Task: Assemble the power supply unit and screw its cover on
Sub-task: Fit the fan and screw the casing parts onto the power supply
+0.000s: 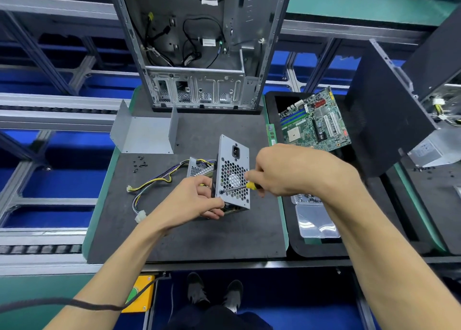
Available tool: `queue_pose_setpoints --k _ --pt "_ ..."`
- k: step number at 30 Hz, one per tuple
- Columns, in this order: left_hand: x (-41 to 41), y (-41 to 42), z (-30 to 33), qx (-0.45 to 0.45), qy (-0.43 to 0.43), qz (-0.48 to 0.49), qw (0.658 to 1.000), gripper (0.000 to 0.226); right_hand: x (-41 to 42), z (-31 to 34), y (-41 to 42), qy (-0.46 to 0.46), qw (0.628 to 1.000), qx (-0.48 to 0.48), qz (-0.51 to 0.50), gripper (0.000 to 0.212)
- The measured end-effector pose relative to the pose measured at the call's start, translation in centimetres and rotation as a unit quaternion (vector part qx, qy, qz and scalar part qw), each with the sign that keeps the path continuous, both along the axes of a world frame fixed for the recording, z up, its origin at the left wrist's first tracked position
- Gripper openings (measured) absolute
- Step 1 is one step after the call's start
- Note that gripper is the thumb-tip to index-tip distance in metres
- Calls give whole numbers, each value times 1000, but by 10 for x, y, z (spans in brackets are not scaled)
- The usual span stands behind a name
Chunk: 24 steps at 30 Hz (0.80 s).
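The grey power supply unit (233, 162) stands on the dark mat, its honeycomb fan grille and power socket facing me. My left hand (197, 200) grips its lower left edge and steadies it. My right hand (287, 170) holds a yellow-handled screwdriver (250, 185), whose tip sits on a screw at the grille's lower left corner. A bundle of coloured cables (152, 183) trails left from the unit. The bent grey metal cover (146, 135) lies apart at the back left. Several small black screws (139, 164) are scattered in front of the cover.
An open computer case (199, 43) stands at the back of the mat. A green motherboard (314, 122) lies on a black tray to the right, with a clear plastic screw box (315, 217) in front of it. Another black case (399, 105) leans at the right.
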<state>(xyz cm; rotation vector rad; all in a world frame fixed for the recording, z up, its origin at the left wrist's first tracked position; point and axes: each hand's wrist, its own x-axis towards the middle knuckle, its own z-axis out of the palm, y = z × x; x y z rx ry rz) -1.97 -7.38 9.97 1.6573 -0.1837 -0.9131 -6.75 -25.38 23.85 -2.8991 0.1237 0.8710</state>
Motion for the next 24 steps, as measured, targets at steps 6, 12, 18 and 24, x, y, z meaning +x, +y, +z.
queue_pose_setpoints --k 6,12,18,24 --pt "1 1 -1 -1 2 0 1000 21 -4 1 2 23 1000 7 4 44" --pt "1 0 -3 1 1 -1 1000 21 2 3 0 20 1000 16 14 35" --pt "3 6 -3 -11 0 -1 1000 17 0 -1 4 27 999 21 7 41" --pt "3 4 -4 -5 -4 -8 1000 19 2 7 5 14 999 35 10 26"
